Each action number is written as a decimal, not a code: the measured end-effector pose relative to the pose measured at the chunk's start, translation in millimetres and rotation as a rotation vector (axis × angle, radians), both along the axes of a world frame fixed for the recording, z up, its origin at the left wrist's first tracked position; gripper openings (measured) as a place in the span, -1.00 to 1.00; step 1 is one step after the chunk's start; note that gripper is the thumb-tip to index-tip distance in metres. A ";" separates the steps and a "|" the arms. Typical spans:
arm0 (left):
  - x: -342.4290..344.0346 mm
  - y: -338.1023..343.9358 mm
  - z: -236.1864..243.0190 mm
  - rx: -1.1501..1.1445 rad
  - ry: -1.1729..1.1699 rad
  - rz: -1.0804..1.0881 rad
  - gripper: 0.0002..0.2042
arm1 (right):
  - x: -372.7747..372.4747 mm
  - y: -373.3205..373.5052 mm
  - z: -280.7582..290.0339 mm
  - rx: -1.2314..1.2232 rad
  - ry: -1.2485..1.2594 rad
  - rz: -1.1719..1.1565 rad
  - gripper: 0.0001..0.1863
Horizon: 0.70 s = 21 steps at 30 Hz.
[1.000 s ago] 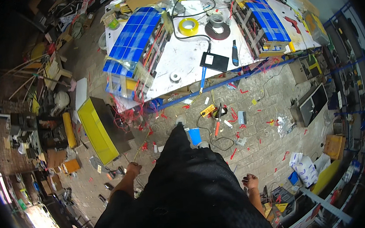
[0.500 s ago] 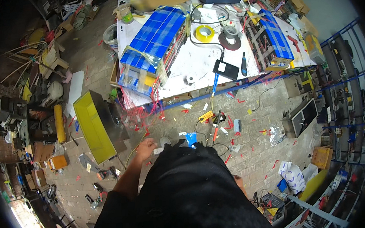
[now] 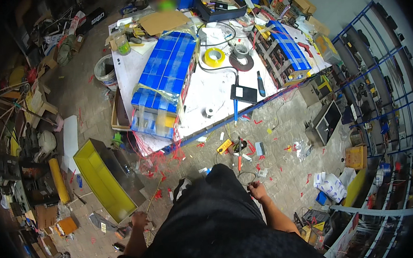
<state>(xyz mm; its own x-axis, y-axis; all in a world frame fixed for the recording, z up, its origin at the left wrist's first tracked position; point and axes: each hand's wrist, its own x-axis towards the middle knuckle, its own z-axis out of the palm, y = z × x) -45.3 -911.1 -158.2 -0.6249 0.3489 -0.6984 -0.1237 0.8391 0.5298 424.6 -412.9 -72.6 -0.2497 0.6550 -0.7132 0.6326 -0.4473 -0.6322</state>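
I stand in a black shirt on a paved floor, facing a white worktable. My left hand hangs by my side, fingers loosely curled, close to the near corner of a long yellow bin. My right hand is out in front of my hip, right beside a thin black wire loop; whether it grips the wire is too small to tell. A large blue battery pack lies on the table's left part, and a second blue pack lies at its right end.
A yellow tape roll, a black tape roll and a flat black device lie on the table. Red wire scraps and a yellow tool litter the floor before it. Blue shelving stands right, clutter and a white bucket left.
The table has shifted lower and nearer in view. My left hand dropped back from in front of me to my side. My right hand came forward beside the wire loop.
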 end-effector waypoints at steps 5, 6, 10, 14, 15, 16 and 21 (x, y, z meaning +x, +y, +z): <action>34.6 -23.2 5.9 0.152 -0.197 0.317 -0.82 | -92.0 75.5 19.8 0.467 0.042 0.357 -0.53; 41.5 -38.5 -11.1 0.292 -0.121 0.151 -0.83 | -125.6 89.6 38.5 0.513 0.008 0.414 -0.50; 67.1 6.6 -11.6 0.239 0.089 -0.032 -0.83 | -226.6 157.0 60.4 0.813 -0.047 0.568 -0.38; 70.2 -7.3 -38.4 0.178 0.391 -0.310 -0.72 | -327.9 195.5 92.8 0.860 -0.021 0.679 -0.18; 68.0 3.1 -34.9 0.103 0.355 -0.204 -0.73 | -342.6 207.2 88.1 0.896 -0.045 0.734 -0.14; 67.7 12.2 -29.4 0.031 0.318 -0.101 -0.74 | -353.3 219.8 84.7 0.915 -0.111 0.788 -0.17; 53.2 35.6 5.4 -0.225 0.165 -0.140 -0.77 | -397.7 249.2 67.4 0.818 -0.351 1.191 -0.40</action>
